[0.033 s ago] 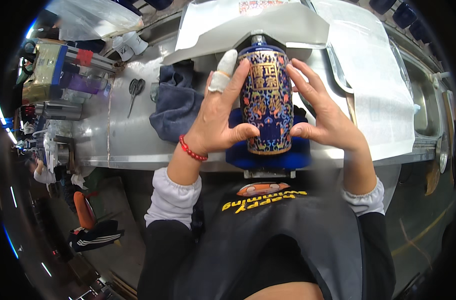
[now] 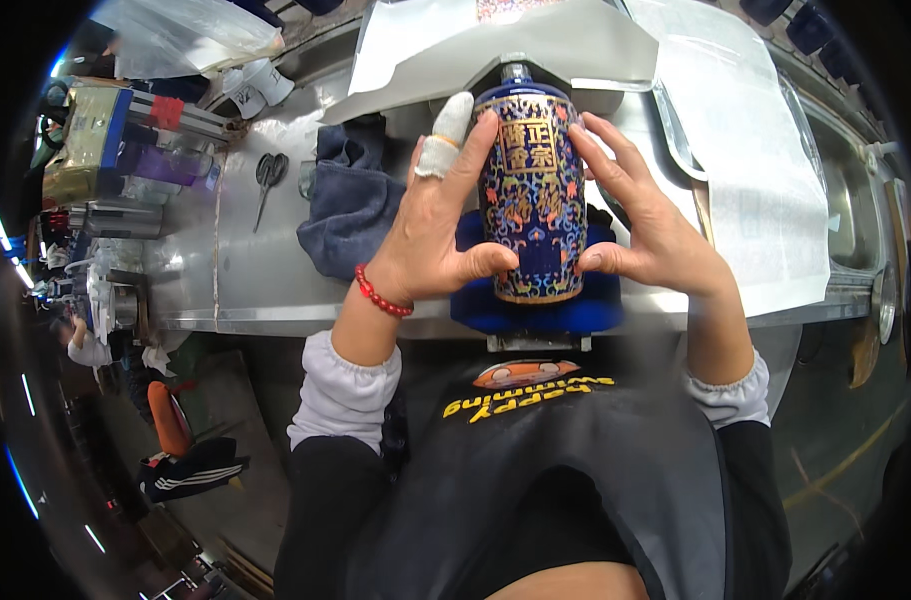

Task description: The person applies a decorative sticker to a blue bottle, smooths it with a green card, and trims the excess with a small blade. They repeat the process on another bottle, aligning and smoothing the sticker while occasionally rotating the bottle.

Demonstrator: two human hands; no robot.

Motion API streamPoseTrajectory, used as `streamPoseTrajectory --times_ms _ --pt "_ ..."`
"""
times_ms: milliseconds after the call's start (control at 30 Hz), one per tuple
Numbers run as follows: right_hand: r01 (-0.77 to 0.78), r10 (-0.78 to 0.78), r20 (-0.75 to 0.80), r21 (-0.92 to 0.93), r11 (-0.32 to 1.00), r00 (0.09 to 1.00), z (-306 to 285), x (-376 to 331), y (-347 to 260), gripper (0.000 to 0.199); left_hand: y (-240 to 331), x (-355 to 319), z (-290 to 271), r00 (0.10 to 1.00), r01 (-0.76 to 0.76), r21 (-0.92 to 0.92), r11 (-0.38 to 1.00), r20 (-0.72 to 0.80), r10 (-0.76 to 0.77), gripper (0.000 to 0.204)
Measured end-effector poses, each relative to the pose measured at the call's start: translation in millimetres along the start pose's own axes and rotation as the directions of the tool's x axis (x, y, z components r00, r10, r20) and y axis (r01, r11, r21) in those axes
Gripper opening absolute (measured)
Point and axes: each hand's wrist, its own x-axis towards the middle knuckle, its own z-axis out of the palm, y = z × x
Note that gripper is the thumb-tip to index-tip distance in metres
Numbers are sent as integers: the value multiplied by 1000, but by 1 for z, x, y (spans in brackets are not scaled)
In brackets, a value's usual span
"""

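Note:
A dark blue bottle [image 2: 533, 225] with gold characters and a colourful floral pattern lies in front of me, its neck pointing away. Along its left side, my left hand [image 2: 425, 235] presses with spread fingers and the thumb near the base. One left finger wears a white finger cover [image 2: 445, 145], and a red bead bracelet circles that wrist. My right hand [image 2: 655, 235] grips the opposite side the same way. Beneath the bottle is a bright blue support [image 2: 485, 308], mostly hidden by it.
A dark blue cloth [image 2: 350, 215] and black scissors [image 2: 266, 180] lie on the metal bench [image 2: 260, 290] to the left. White sheets [image 2: 765, 210] cover the right side, beside a metal sink [image 2: 853, 200]. Two white cups [image 2: 255, 88] stand far left. More dark blue bottles [image 2: 807, 30] are far right.

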Motion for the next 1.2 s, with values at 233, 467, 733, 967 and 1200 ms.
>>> streamPoseTrajectory --times_ms 233,467,733,967,1200 --pt "48 -48 19 -2 999 999 4 1 5 129 -2 1 -4 998 -19 73 997 64 14 122" --pt "53 -53 30 -10 999 998 5 -1 5 132 -3 0 -4 997 1 74 997 74 -6 123" --pt "66 -66 22 -19 998 998 5 0 5 135 -4 -2 -4 998 0 -21 1000 68 1 124" --pt "27 -26 16 -61 998 1000 5 1 0 134 -5 -3 -4 997 -17 77 997 76 11 126" --pt "46 -46 1 -48 998 999 3 3 1 129 -7 -1 -5 997 -20 86 996 77 14 127"
